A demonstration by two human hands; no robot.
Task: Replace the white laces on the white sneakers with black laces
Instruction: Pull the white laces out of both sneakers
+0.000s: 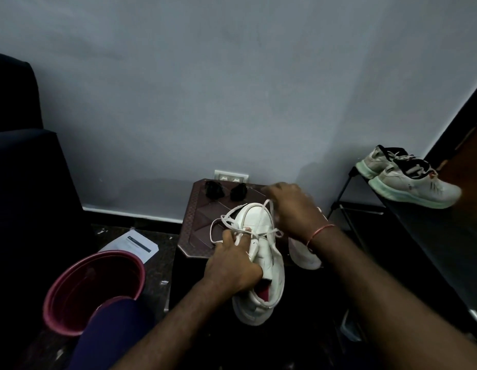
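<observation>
Left forearm (165,324): bare, entering from lower edge, angled up and rightward.
Left hand (232,265): back toward camera, knuckles raised, fingers (229,237) curled, pinching white lace (226,221) at the tips.
Right forearm (378,284): bare, entering from lower right corner, angled up and leftward.
Right wrist: bent downward, thin red thread (321,228) tied round it.
Right hand (290,206): back toward camera, slightly blurred, fingers curled under and mostly hidden, loop of same lace running up into the grip.
Relative position: right hand farther forward than left, near it, not touching.
</observation>
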